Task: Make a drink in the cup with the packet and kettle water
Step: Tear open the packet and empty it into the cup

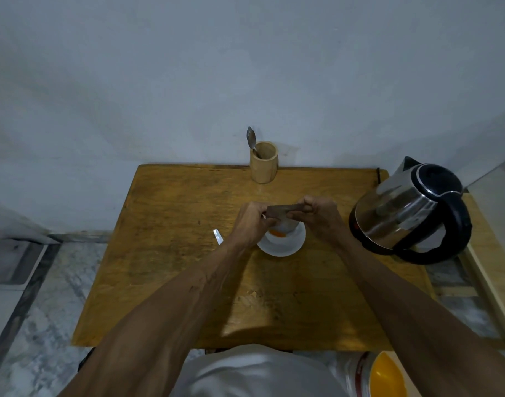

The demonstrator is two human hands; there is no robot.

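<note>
Both hands hold a small brown packet (280, 211) stretched level between them, just above the cup. My left hand (252, 220) pinches its left end and my right hand (320, 214) grips its right end. Below the packet a white cup (284, 226) with an orange inside stands on a white saucer (288, 245); my hands hide most of the cup. A steel kettle (403, 213) with a black lid and handle stands at the table's right edge, apart from my right hand.
A wooden holder (264, 163) with a spoon (251, 138) in it stands at the back of the wooden table (174, 267), by the wall. A small metal object (217, 235) lies left of the saucer. A yellow-lined container (384, 376) sits on the floor at bottom right.
</note>
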